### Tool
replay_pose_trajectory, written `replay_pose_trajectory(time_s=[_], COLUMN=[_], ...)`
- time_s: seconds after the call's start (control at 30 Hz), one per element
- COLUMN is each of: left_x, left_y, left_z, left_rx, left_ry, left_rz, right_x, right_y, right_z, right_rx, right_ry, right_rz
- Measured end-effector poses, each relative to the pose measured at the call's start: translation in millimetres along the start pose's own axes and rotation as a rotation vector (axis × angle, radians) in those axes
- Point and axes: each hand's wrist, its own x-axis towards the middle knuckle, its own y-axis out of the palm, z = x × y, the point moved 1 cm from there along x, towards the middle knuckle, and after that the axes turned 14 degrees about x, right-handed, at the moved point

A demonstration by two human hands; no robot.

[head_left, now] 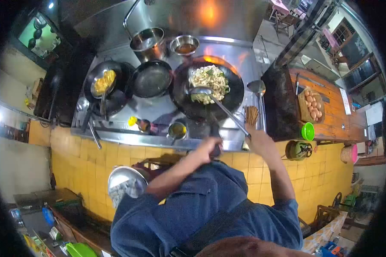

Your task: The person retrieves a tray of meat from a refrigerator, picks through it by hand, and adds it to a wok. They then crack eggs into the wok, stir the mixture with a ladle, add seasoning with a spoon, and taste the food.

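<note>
My left hand (pixel 209 147) is closed round the dark handle at the near side of a large black wok (pixel 181 92). In the wok lies a heap of pale, noodle-like food (pixel 210 77) with green bits. My right hand (pixel 259 140) grips the long metal handle of a ladle (pixel 227 112), whose bowl rests against the near left part of the food. Orange flames (pixel 213 60) show at the wok's far rim. Some of my left fingers are hard to make out.
Left of the wok are a black pan (pixel 152 79) and a pan with yellow food (pixel 105 82). Behind stand a steel pot (pixel 148 45) and a bowl of brown liquid (pixel 184 45). A bamboo whisk (pixel 251 115) lies right. Eggs (pixel 314 105) and a green bowl (pixel 307 131) are further right.
</note>
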Motion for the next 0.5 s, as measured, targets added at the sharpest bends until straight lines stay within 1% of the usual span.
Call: replay_pose_trajectory(time_s=[0.03,0.07,0.1,0.17,0.2,0.23,0.27,0.3,0.33,0.37,0.4,0.43,0.5], left_x=[-13.8,-44.7,-47.5,-6.4,-1.2,30.7,46.2,45.6,38.7,15.7,-18.3,-24.0,-27.8], left_y=[7.4,24.2,26.4,3.8,-9.1,-29.6,-39.0,-40.1,-35.9,-23.8,-11.8,-8.6,-7.8], left_z=[11.9,6.9,3.7,-7.1,-29.4,-35.5,-31.9,-27.8,-9.7,1.4,2.8,15.4,11.4], left_rx=[0.025,-0.055,-0.019,0.001,0.196,-0.023,-0.020,-0.019,-0.029,-0.034,0.080,0.038,0.002], left_ry=[0.064,0.075,0.036,0.033,0.209,0.121,0.182,0.241,0.180,0.135,0.161,0.088,0.103], left_rz=[0.125,0.170,0.144,0.157,0.087,0.161,0.113,0.066,0.081,0.099,0.182,0.183,0.231], right_x=[-1.3,-0.9,0.2,5.2,7.7,12.0,21.3,20.5,24.2,32.8,30.4,18.7,-6.3], right_y=[0.9,1.8,1.7,3.1,11.8,22.5,40.4,47.3,47.5,42.2,31.0,15.6,-17.5], right_z=[1.7,3.3,4.2,-1.6,-10.1,-19.1,-30.0,-29.9,-28.2,-27.5,-28.5,-22.1,-7.9], right_rx=[0.008,0.040,0.070,0.114,0.032,-0.052,-0.125,-0.115,-0.132,-0.152,-0.089,-0.090,0.051], right_ry=[-0.005,-0.013,-0.018,-0.019,-0.079,-0.141,-0.092,-0.078,0.006,0.083,0.087,0.087,0.025], right_rz=[-0.011,-0.010,-0.006,0.046,0.031,0.012,-0.044,-0.034,-0.070,-0.121,-0.129,-0.128,-0.158])
